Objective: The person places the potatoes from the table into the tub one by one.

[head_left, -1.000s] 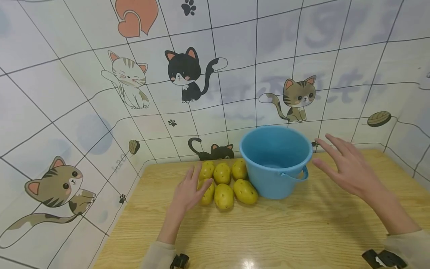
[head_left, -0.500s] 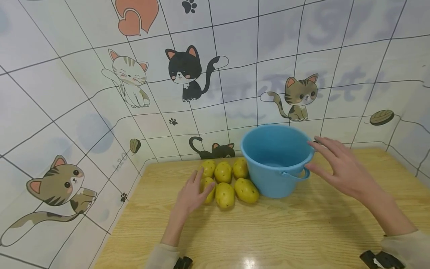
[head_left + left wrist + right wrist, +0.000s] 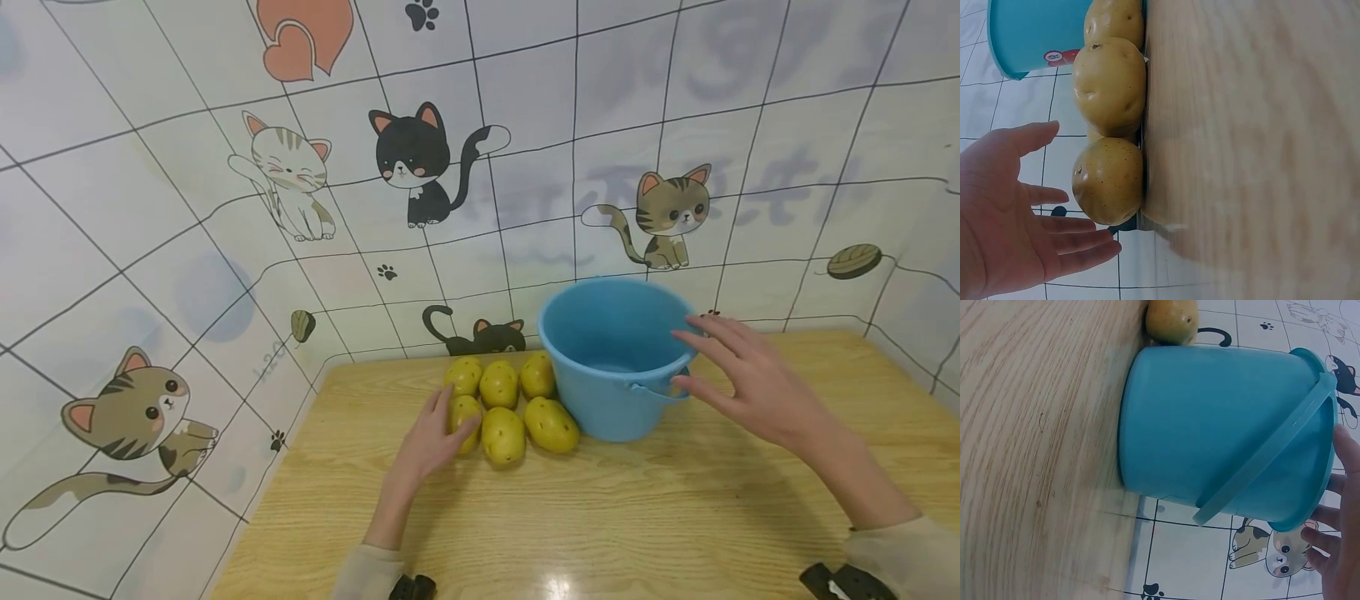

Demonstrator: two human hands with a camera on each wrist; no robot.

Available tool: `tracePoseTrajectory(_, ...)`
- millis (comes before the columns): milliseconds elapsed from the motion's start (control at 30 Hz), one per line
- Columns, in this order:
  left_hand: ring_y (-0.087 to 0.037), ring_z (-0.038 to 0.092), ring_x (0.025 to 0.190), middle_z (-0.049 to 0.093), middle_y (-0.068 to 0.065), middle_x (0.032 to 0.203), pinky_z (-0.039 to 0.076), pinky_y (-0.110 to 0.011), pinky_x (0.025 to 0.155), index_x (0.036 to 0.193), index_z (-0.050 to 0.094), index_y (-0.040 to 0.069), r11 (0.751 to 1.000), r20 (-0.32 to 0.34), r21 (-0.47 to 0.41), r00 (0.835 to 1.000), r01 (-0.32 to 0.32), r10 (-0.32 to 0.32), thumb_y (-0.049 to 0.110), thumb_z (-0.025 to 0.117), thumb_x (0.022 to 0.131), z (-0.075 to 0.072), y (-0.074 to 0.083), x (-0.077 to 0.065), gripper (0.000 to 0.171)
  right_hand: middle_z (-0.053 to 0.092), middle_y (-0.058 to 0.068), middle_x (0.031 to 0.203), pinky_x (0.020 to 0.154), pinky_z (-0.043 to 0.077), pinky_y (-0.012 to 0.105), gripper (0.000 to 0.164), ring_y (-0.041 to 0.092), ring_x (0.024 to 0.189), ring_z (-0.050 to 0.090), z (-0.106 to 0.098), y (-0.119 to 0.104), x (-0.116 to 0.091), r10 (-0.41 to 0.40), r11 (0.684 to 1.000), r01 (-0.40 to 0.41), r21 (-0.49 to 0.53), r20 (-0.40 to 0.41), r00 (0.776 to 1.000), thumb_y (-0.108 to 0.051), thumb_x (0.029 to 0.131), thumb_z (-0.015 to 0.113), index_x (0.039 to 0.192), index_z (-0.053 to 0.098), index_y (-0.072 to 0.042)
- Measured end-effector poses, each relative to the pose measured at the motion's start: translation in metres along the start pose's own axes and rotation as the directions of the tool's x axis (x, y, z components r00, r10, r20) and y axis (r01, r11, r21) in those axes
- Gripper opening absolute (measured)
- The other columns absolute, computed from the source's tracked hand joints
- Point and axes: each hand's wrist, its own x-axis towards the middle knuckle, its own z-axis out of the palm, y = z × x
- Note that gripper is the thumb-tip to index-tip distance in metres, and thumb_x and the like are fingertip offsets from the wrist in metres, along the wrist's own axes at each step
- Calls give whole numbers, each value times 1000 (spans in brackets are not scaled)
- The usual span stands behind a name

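The left grip (image 3: 430, 440) has its thumb and fingers spread and holds nothing. The nearest potato (image 3: 465, 408) lies just inward of it; in the head view the thumb overlaps that potato, and contact cannot be confirmed. To the right of this grip, the same row continues with a middle potato (image 3: 503, 437) and an end potato (image 3: 551, 425). A back row (image 3: 499, 385) of three more potatoes lies beyond these, all resting on the worktop (image 3: 570, 508).

The right grip (image 3: 757, 379) has its fingers extended and parted from the thumb, with nothing grasped. Its fingertips are at the rim of the blue bucket (image 3: 600, 408); whether they touch cannot be told. The bucket stands upright between the two grips, inward of the right one and close beside the potatoes. Its handle (image 3: 1264, 450) hangs down on the side facing the right grip. Beyond both grips rises a wall (image 3: 540, 208) printed with cartoon cats.
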Motion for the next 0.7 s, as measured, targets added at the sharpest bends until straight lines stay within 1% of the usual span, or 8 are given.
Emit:
tracePoseTrajectory(200,-46,36,141,31,-25,158,32,-60,113,157,29,2,998,7,-60,1000,16,-15,45,61,97,3,-5,2,80,51,19,145,121,22,50,57,44,137,39,3,-1,1,-42,999,42,2,-19,999,-28,87,78,138,60,-9)
tracePoseTrajectory(367,-47,33,142,31,-30,156,30,-59,115,156,30,-2,994,21,-102,1000,25,-23,40,64,96,4,-8,4,80,55,18,142,121,23,44,51,45,135,41,6,-3,2,-66,998,66,3,-37,997,-26,87,78,133,63,-8)
tracePoseTrajectory(567,-49,36,139,34,-35,152,31,-61,113,154,30,-4,992,36,-123,999,39,-35,36,68,94,5,-10,5,82,61,15,133,121,24,36,41,43,134,43,11,-3,2,-93,995,96,30,-75,993,-30,90,76,126,68,-11)
tracePoseTrajectory(700,-50,38,138,36,-36,150,32,-62,112,153,31,-6,989,45,-140,998,48,-42,32,71,92,5,-10,6,83,62,14,130,120,25,36,39,42,134,42,14,-3,1,-86,995,90,42,-91,992,-30,90,75,124,69,-12)
